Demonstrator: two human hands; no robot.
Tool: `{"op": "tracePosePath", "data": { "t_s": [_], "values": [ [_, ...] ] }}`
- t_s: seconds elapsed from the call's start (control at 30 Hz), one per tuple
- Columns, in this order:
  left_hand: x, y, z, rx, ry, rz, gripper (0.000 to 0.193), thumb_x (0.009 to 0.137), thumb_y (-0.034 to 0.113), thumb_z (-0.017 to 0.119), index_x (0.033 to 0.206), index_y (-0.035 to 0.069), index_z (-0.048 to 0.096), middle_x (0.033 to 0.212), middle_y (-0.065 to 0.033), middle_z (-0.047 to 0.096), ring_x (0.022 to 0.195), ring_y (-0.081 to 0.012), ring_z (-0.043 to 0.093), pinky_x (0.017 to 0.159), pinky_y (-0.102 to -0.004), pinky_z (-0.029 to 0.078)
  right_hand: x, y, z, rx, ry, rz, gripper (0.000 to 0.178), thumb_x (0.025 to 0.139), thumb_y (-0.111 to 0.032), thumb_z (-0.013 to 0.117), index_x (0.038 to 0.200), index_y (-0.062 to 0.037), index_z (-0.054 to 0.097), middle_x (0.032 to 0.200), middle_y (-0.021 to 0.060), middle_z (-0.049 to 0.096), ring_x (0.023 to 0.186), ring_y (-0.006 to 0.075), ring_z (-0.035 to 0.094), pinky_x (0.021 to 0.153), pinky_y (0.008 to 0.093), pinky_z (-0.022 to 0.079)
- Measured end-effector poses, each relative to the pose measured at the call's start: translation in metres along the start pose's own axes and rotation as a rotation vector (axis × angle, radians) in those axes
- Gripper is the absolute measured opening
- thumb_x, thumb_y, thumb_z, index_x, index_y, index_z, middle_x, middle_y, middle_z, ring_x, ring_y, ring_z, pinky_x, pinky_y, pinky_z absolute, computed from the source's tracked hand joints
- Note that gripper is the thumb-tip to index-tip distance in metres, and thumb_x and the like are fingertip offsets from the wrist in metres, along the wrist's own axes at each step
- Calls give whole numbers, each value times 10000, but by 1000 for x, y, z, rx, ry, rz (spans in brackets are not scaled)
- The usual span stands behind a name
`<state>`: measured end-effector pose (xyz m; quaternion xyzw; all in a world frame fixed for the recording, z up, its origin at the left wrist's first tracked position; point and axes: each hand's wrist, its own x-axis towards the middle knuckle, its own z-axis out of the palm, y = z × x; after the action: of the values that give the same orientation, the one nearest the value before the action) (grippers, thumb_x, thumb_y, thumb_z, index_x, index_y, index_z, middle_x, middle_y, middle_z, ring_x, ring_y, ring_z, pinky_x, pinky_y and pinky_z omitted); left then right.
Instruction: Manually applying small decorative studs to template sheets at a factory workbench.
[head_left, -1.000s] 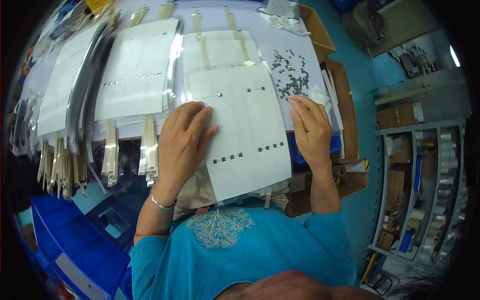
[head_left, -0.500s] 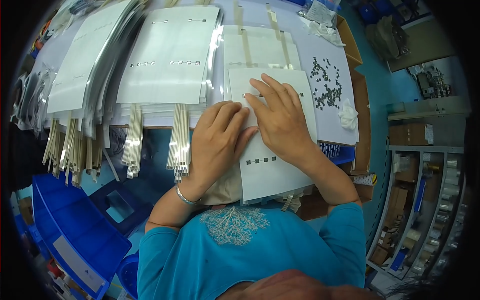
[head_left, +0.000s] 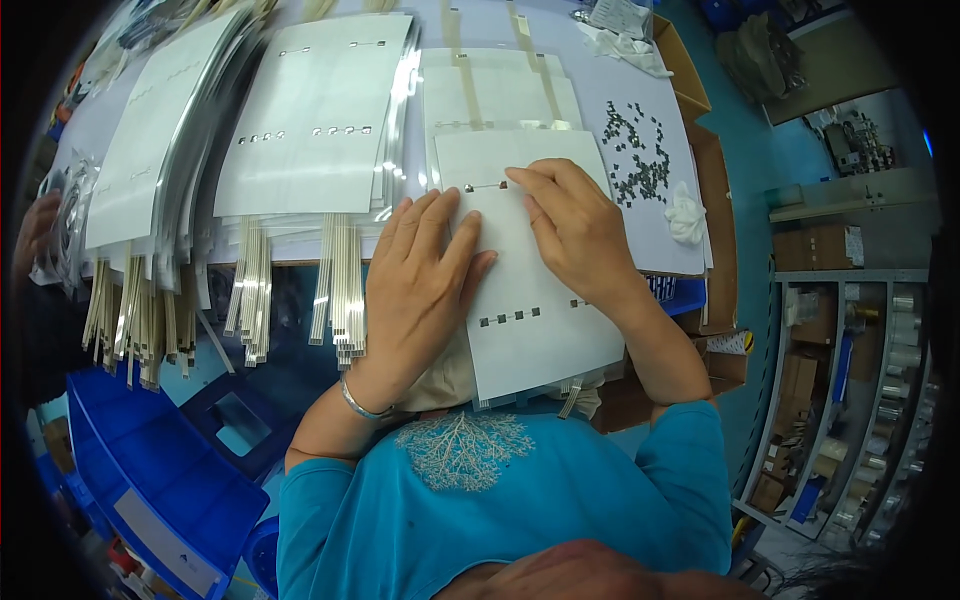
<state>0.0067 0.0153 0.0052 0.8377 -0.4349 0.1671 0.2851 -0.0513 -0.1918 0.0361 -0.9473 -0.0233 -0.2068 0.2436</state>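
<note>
A white rectangular sheet (head_left: 520,255) with rows of small dark squares lies in front of me. Its near edge comes over the table edge, close to my body. My left hand (head_left: 420,265) rests on the sheet's left side, fingers spread and nothing in them. At the upper row, my right hand (head_left: 575,225) is bent, its index fingertip at a small dark square (head_left: 505,184). The thumb tip is a little apart from that finger, over the sheet. The right hand's other fingers are curled and partly hidden. Another dark square (head_left: 469,188) is left of that fingertip.
Small dark pieces (head_left: 640,165) lie scattered at right, near a crumpled white cloth (head_left: 685,215). Stacked white sheets (head_left: 310,170) stand on the left, with strip tails (head_left: 340,290) hanging over the edge. Blue bins (head_left: 150,470) are at lower left, shelving (head_left: 840,400) at right.
My left hand has flattened out and its fingers have spread. My right hand has drawn its fingers in, and its index fingertip is now at the right square. The view has shifted slightly.
</note>
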Motion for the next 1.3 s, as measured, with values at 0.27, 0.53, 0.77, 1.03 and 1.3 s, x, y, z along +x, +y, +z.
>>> {"op": "tracePosePath", "data": {
  "t_s": [0.27, 0.53, 0.77, 1.03, 1.3],
  "values": [
    [3, 3, 3, 47, -35, -8, 454, 996, 303, 756, 1321, -6, 684, 1389, -205, 666, 1336, -370, 634, 1195, -509, 476, -2, 8, 3, -133, -2, -146, 384, 827, 121, 699, 1176, -15, 785, 1099, 108, 714, 990, 292, 718, 825, 398, 610],
    [17, 1, -1, 16, -36, -34, 516, 962, 245, 802, 1401, 6, 676, 1299, -151, 680, 1152, -346, 675, 1004, -448, 556, -3, 10, 9, -167, 106, -162, 378, 817, 111, 716, 1167, -11, 794, 1126, 116, 725, 1004, 270, 717, 817, 376, 615],
    [15, 3, -4, 137, -125, 26, 470, 976, 237, 775, 1363, -20, 706, 1234, -134, 671, 1090, -313, 657, 924, -413, 560, -26, 13, -5, -162, 84, -178, 364, 800, 95, 736, 1133, -35, 804, 1164, 121, 738, 934, 263, 734, 779, 365, 623],
    [19, 1, 0, 132, -15, 38, 402, 1010, 202, 739, 1326, -45, 708, 1282, -128, 682, 1123, -302, 669, 959, -398, 571, -135, 5, -73, 70, 304, 498, 261, 1050, -56, 721, 1301, -3, 770, 1089, 105, 787, 894, 148, 730, 761, 298, 582],
    [2, 14, -23, -5, 108, 18, 238, 1016, 132, 745, 1229, 26, 748, 1175, -141, 731, 945, -331, 735, 813, -383, 602, -189, 12, -72, 815, 107, 774, 239, 1011, -51, 786, 1225, 49, 754, 923, 87, 781, 725, 100, 711, 654, 246, 575]
  ]
}}
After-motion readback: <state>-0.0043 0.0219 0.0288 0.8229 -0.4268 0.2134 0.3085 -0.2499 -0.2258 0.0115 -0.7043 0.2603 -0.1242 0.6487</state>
